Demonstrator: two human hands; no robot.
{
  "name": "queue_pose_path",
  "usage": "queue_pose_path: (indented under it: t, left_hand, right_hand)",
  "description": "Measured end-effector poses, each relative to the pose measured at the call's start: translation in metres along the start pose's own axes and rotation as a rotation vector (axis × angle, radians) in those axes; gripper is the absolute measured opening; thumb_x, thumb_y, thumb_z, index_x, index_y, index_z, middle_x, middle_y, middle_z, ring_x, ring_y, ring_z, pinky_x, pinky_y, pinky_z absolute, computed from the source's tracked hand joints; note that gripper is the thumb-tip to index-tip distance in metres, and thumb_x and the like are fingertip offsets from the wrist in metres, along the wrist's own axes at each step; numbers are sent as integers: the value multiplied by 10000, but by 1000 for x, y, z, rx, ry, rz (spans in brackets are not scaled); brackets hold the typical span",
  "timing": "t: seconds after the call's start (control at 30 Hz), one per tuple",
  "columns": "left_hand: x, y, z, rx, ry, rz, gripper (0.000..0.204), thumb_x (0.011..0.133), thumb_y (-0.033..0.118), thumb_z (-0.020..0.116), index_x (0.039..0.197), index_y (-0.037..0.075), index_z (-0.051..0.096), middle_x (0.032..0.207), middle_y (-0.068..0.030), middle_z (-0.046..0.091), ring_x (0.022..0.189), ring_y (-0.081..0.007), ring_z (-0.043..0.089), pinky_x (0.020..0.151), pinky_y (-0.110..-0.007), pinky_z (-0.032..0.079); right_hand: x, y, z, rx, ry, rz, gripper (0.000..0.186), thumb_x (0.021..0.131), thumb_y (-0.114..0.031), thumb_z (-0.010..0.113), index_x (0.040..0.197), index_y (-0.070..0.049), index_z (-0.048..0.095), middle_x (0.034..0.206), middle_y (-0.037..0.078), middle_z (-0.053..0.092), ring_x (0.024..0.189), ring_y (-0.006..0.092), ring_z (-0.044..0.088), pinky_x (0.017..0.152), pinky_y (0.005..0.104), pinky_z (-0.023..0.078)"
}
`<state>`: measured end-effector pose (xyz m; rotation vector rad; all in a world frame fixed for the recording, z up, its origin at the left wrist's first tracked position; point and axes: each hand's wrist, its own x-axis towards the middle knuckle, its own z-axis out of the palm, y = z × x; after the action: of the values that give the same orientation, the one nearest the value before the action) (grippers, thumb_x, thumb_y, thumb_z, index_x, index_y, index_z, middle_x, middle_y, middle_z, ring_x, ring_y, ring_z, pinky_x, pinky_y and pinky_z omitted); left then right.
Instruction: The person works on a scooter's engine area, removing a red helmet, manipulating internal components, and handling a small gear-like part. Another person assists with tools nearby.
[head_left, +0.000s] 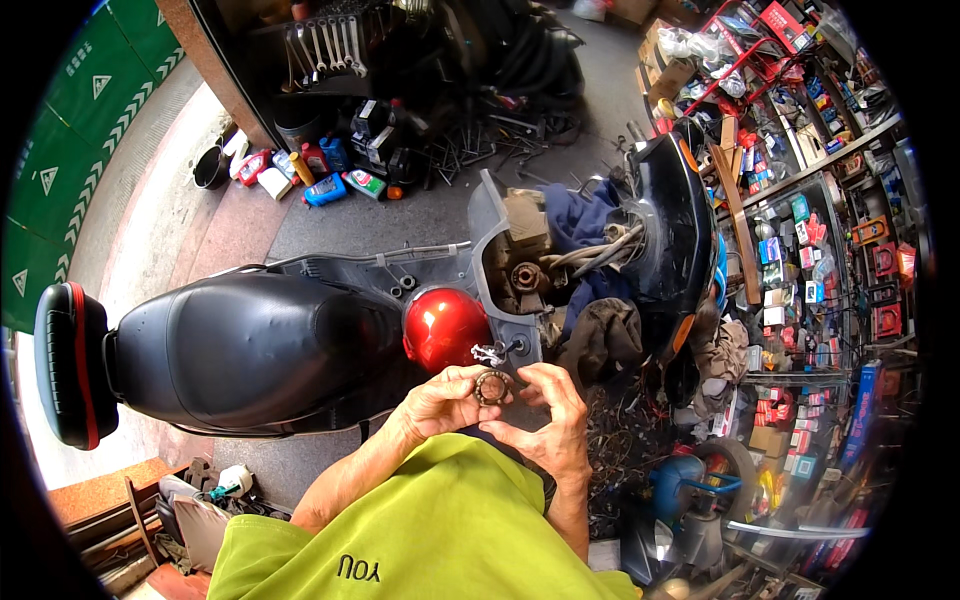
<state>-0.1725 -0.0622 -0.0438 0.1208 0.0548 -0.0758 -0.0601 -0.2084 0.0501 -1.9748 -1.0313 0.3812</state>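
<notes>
My left hand [440, 400] pinches a small round, dark metal ring that looks like a bearing [491, 387], its brownish face turned up. Close on its right is my right hand [550, 420], thumb and fingers apart and curved around a gap, with nothing visible between them. Just beyond the ring, keys [488, 354] hang by the ignition lock [519, 345] of a scooter. A shiny red helmet [447, 326] rests ahead of the black seat [265, 345]. In the opened front part, a round metal steering tube [527, 278] shows among cables.
The detached-looking black front fairing [665, 240] and blue cloth [580, 215] lie right of the opening. Bottles [325, 190], loose tools [500, 145] and hanging wrenches [325, 45] are at the back. Glass shelves [800, 280] with boxed parts line the right.
</notes>
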Motion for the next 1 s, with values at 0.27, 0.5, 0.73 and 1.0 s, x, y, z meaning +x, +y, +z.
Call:
queue_pose_path:
  t: [0.27, 0.5, 0.73, 1.0]
  left_hand:
    - [-4, 1, 1, -28, 22, 26, 566, 825, 238, 770, 1263, -50, 558, 1131, -99, 647, 1133, -250, 589, 968, -372, 480]
    - [-4, 0, 0, -8, 2, 13, 582, 828, 257, 768, 1276, -42, 547, 1151, -126, 635, 1138, -241, 582, 990, -379, 466]
    - [-6, -3, -1, -3, 2, 8, 592, 830, 268, 767, 1284, -37, 541, 1173, -142, 624, 1130, -237, 581, 997, -377, 461]
    - [-8, -1, 1, -9, 13, 6, 596, 822, 262, 774, 1281, -39, 541, 1170, -144, 623, 1113, -233, 587, 979, -374, 471]
  right_hand:
    - [-11, 20, -6, 5, 5, 75, 616, 604, -256, 908, 1095, 1, 639, 1133, 115, 608, 825, 228, 672, 715, 340, 566]
    - [-15, 22, -2, -62, -25, 130, 589, 613, -254, 896, 1076, 6, 642, 1154, 111, 605, 855, 232, 677, 747, 343, 566]
    - [-17, 25, 0, -99, -21, 129, 525, 642, -229, 882, 1042, 19, 649, 1161, 114, 605, 884, 240, 679, 773, 345, 569]
    - [15, 61, -1, 508, 176, 287, 245, 852, -109, 733, 1024, 50, 665, 924, 73, 676, 736, 118, 642, 648, 239, 529]
